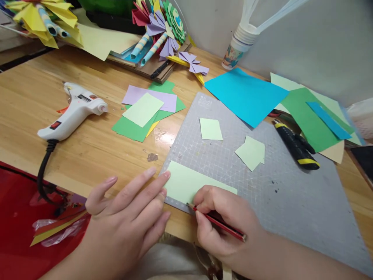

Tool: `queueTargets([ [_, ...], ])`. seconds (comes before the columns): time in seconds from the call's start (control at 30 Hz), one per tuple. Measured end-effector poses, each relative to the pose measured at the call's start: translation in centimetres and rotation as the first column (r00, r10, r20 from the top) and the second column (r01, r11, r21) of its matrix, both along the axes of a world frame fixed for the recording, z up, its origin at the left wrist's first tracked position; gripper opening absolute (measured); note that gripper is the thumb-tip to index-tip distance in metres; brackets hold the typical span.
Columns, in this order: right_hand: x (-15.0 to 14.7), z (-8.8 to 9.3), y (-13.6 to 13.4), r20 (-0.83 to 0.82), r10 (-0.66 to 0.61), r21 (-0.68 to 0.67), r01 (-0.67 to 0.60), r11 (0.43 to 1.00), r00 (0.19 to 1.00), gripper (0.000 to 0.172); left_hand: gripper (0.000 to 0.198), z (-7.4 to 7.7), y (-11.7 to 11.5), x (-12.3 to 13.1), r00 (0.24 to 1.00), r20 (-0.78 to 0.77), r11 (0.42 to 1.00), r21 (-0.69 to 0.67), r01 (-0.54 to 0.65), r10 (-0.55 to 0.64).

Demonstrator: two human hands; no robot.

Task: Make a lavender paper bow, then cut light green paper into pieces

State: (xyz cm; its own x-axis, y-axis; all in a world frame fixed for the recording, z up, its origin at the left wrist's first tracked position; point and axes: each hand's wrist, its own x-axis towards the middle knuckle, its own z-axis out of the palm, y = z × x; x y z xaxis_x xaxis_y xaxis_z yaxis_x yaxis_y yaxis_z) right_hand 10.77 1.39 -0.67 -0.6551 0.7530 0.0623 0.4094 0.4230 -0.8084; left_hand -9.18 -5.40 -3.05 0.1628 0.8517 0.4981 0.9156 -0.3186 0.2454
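My right hand pinches a red and black pencil, its tip at the lower edge of a pale green paper strip. The strip lies on a grey cutting mat, near its front left corner. My left hand is spread out, with fingertips touching the strip's left end. Farther up the mat lie a small pale green square and another pale green piece with an angular outline. Part of the strip is hidden behind my right hand.
A white glue gun lies at left. Stacked paper pieces sit left of the mat. Blue paper covers its far edge, with a black and yellow utility knife at right. Paper cups stand by the wall, near paper flowers.
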Motion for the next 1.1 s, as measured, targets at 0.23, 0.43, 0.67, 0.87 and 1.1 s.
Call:
queueTargets([
  [0.23, 0.14, -0.22, -0.14, 0.021, 0.023, -0.002, -0.023, 1.000, 1.000, 0.017, 0.010, -0.11, 0.07, 0.02, 1.000, 0.000, 1.000, -0.021, 0.007, -0.007],
  [0.43, 0.34, -0.12, -0.18, 0.033, 0.051, 0.005, -0.051, 0.999, 0.998, 0.018, 0.010, -0.09, -0.08, 0.07, 1.000, 0.005, 1.000, -0.023, -0.002, 0.002],
  [0.67, 0.45, -0.40, 0.00, -0.035, 0.029, -0.016, -0.030, 0.999, 0.999, 0.018, 0.008, 0.39, 0.18, 0.18, 0.999, 0.031, 0.999, -0.050, -0.011, 0.013],
  [0.87, 0.42, -0.27, 0.13, -0.041, 0.078, -0.009, -0.078, 0.997, 0.996, 0.019, 0.008, 0.40, 0.15, 0.17, 1.000, 0.024, 0.999, -0.038, -0.010, 0.011],
  [1.1, 0.40, -0.19, 0.15, -0.019, 0.045, -0.031, -0.046, 0.998, 0.999, 0.019, 0.007, 0.12, 0.03, 0.21, 1.000, 0.025, 0.998, -0.060, -0.011, 0.012],
])
